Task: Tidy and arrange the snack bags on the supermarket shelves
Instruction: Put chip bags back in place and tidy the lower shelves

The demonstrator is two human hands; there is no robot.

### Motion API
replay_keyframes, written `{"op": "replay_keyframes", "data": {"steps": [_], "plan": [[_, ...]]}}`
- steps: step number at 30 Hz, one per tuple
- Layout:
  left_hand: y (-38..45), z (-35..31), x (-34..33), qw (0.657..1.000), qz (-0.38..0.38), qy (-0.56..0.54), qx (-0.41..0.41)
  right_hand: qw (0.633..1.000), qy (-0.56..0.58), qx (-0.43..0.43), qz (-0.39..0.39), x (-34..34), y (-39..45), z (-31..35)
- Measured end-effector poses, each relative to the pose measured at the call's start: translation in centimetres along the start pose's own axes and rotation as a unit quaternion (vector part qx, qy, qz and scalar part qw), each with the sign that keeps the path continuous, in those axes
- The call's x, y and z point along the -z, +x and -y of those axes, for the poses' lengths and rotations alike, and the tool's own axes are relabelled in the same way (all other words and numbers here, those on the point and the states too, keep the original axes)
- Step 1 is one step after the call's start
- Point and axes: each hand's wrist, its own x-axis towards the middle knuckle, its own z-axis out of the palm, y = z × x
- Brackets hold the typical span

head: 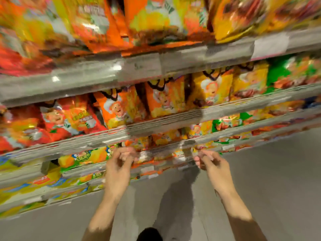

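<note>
Item: snack bags (pixel 163 100), stocked in rows on tilted shelves (pixel 156 122). Left hand (pixel 119 164) and right hand (pixel 211 162) are raised before a lower shelf edge, fingers curled; any grasp cannot be told through blur. Risk: leaning bags may be toppled by a hasty reach.

Both forearms reach forward, left hand (pixel 119 164) and right hand (pixel 211 162) raised with fingers loosely curled.

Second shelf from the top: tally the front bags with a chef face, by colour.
Red bags: 1
Orange bags: 2
Yellow bags: 2
Total: 5
The frame is blurred, and bags at either end of the shelf are too smeared to count.
</note>
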Motion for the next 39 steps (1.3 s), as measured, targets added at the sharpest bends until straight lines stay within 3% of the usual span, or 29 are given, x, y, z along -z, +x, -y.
{"op": "replay_keyframes", "data": {"steps": [11, 18, 23, 31, 39], "plan": [[1.3, -6.2, -4.6, 0.994, 0.032, -0.097, 0.042, 1.000, 0.001, 0.003, 0.000, 3.6, 0.4, 7.4], [2.8, -7.9, -10.6, 0.995, 0.062, -0.070, 0.035, 1.000, -0.014, 0.003, 0.004, 9.2, 4.5, 8.5], [1.7, -9.1, -17.0, 0.996, 0.031, -0.083, 0.027, 0.999, -0.023, 0.000, 0.029, 15.3, 9.0, 8.6], [-4.1, -10.6, -31.4, 0.987, -0.087, -0.114, 0.073, 0.993, -0.060, 0.000, 0.103, 28.5, 17.3, 10.4], [-8.0, -13.1, -37.6, 0.987, -0.102, -0.109, 0.062, 0.991, -0.082, -0.031, 0.103, 36.8, 21.4, 9.7]]}}
